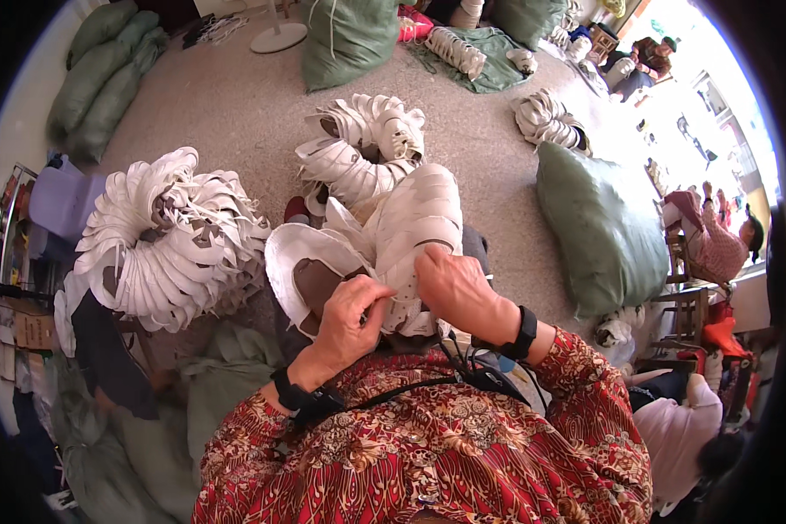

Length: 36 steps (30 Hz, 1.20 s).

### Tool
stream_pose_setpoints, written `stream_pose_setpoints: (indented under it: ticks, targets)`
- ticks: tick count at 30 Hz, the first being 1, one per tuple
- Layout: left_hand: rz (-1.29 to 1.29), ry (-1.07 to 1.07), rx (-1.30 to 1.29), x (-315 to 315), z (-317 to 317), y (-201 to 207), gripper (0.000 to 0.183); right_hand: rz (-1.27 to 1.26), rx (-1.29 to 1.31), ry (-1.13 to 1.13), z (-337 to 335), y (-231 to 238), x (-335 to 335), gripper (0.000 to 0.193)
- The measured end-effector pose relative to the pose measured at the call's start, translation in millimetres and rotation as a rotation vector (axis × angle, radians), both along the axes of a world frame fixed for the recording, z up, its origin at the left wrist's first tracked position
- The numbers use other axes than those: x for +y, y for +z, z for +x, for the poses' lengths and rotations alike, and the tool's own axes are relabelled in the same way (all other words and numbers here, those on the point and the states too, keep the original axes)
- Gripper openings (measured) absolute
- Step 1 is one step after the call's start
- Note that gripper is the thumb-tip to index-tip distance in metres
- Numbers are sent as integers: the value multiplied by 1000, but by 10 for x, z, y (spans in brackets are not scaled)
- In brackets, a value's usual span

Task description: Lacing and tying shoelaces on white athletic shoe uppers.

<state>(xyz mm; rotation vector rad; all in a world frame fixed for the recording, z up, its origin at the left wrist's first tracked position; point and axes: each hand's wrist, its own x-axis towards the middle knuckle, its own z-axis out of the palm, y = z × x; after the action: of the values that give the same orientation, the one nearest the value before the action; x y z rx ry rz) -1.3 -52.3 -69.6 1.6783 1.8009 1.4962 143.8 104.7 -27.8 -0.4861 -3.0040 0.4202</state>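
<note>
A stack of nested white shoe uppers point(421, 210) lies in front of me at my lap. One wide-open white shoe upper point(281, 266) with a brown lining sits at its left side. My left hand point(348, 319) is closed in a pinch at the near edge of this upper. My right hand point(465, 293) has its fingers bent and pressed together against the near right part of the stack. Whatever either hand pinches is too small to make out. Beyond the stack, a curved row of white uppers point(358, 170) rests on the floor.
At left stands a large coil of white uppers point(170, 240) with loose laces. Green sacks stand at far left point(105, 79), at the back point(349, 44) and at right point(598, 231). A smaller row of uppers point(546, 120) lies beyond. Other people sit along the right side.
</note>
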Motion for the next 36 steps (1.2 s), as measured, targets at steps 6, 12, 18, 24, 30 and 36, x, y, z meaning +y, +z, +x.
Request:
stream_pose_setpoints:
  ticks: [6, 12, 18, 24, 30, 36]
  targets:
    - [165, -178, 370, 54, 72, 119, 31, -585, 438, 93, -497, 477, 45, 10]
    - [-64, -124, 738, 370, -196, 119, 29, -653, 439, 25, -402, 457, 149, 9]
    - [-305, -296, -341, 225, -333, 811, 11, -292, 382, 138, 113, -91, 168, 20]
    - [605, -532, -848, -225, -461, 1980, 17, -200, 476, 136, 38, -194, 70, 23]
    - [65, -157, -492, 39, -385, 1219, 20, -117, 465, 48, 57, -75, 460, 22]
    - [-277, -56, -363, -17, -229, 233, 21, -337, 1102, -300, 140, 809, 1020, 21]
